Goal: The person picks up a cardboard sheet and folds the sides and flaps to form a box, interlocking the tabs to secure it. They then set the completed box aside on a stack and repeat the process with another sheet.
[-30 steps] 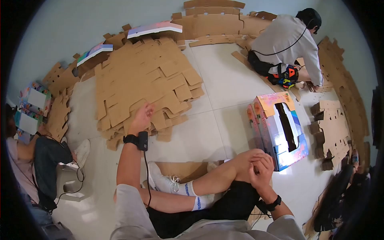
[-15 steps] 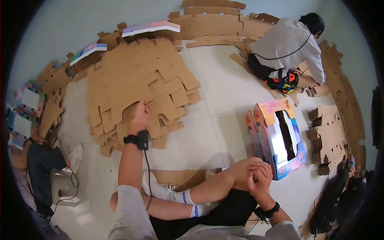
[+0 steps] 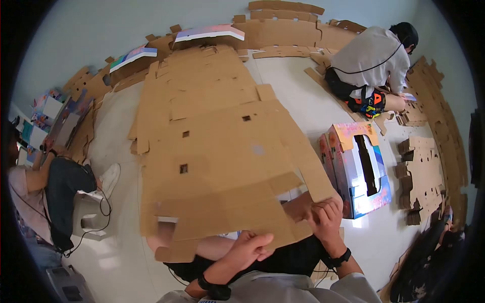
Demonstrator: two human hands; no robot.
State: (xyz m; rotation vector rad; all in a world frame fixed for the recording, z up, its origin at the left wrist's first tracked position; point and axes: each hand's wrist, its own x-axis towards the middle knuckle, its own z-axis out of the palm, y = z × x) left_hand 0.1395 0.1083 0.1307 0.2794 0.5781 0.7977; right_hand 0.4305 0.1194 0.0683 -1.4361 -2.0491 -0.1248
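Observation:
A large flat sheet of brown cardboard (image 3: pixel 227 151), die-cut with flaps and small square holes, lies across in front of me and over my lap. My left hand (image 3: pixel 248 248) is closed on its near edge, thumb on top. At the sheet's right side, my right hand (image 3: pixel 326 216) has its fingers bent and pinched at the end of a long flap (image 3: pixel 310 174). Beyond the sheet is a stack of flat cardboard pieces (image 3: pixel 202 65), partly covered by it. My crossed legs are mostly hidden under the sheet.
Printed, folded boxes (image 3: pixel 359 169) stand on the floor to my right. Farther right lies another cardboard stack (image 3: pixel 423 174). One person (image 3: pixel 371 60) sits at the back right, another (image 3: pixel 60 187) at the left. Cardboard lines the walls (image 3: pixel 283 33).
My left hand has come back from the stack toward my lap with the cardboard sheet. My right hand has left my knee area and now meets the sheet's flap. The view has shifted.

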